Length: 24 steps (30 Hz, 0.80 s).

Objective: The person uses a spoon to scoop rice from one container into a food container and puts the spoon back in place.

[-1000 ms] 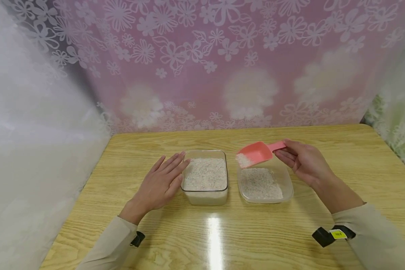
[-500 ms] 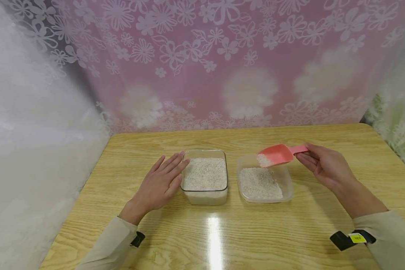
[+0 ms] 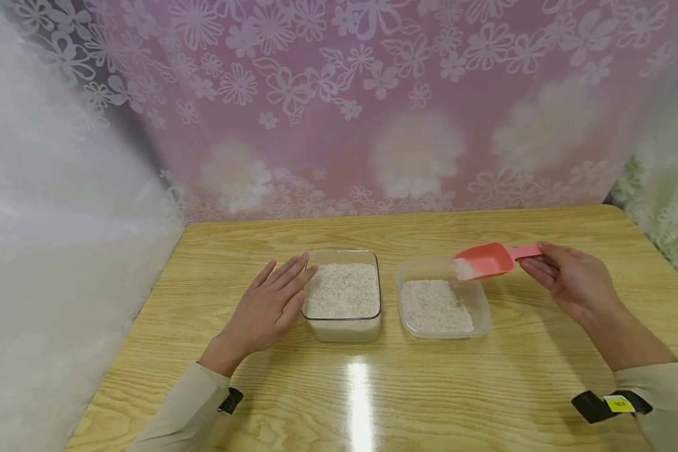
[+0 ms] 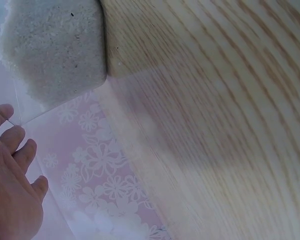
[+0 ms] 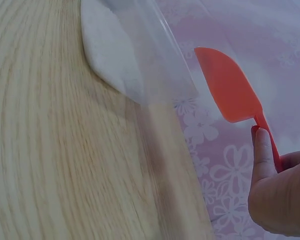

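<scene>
My right hand grips the handle of a pink scoop, its mouth toward the left and a little rice at its front. The scoop hangs over the back right rim of a shallow clear plastic container, which has a layer of rice in it. To the left stands a deeper clear square container, filled high with rice. My left hand rests with straight fingers against the left rim of that deeper container. In the right wrist view the scoop shows from its underside.
Both containers stand side by side on a wood-grain table, with a narrow gap between them. A pink flowered curtain hangs behind the table's back edge. Pale sheeting lines the left side.
My right hand has moved to the right with the scoop, from the shallow container's back left to its back right. Rice stays in the scoop. The left hand has stayed put.
</scene>
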Each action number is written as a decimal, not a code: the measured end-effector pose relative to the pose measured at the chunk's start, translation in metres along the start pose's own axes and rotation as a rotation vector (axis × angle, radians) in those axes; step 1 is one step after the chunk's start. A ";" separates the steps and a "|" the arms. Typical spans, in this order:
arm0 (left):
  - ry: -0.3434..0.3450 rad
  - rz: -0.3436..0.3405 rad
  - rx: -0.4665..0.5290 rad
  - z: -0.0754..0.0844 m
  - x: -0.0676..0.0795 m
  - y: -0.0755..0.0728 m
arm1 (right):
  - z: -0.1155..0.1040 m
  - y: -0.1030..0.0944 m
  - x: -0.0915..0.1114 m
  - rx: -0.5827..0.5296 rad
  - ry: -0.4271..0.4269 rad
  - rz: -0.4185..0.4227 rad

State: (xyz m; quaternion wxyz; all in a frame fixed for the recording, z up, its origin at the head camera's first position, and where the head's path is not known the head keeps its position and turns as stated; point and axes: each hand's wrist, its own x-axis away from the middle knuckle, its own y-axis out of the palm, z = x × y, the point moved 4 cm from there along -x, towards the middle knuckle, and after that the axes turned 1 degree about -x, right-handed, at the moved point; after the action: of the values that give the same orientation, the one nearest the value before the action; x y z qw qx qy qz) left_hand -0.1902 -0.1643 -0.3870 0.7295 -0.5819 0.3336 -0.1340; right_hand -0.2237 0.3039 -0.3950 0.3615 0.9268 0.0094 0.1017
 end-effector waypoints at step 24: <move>-0.005 0.000 0.000 -0.001 0.001 -0.001 | -0.013 -0.005 0.005 0.042 -0.065 0.013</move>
State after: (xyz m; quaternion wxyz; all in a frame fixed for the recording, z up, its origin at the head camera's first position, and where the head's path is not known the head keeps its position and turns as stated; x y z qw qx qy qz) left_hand -0.1900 -0.1654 -0.3865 0.7303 -0.5823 0.3318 -0.1324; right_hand -0.2212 0.3170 -0.3879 0.3416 0.9369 -0.0060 0.0737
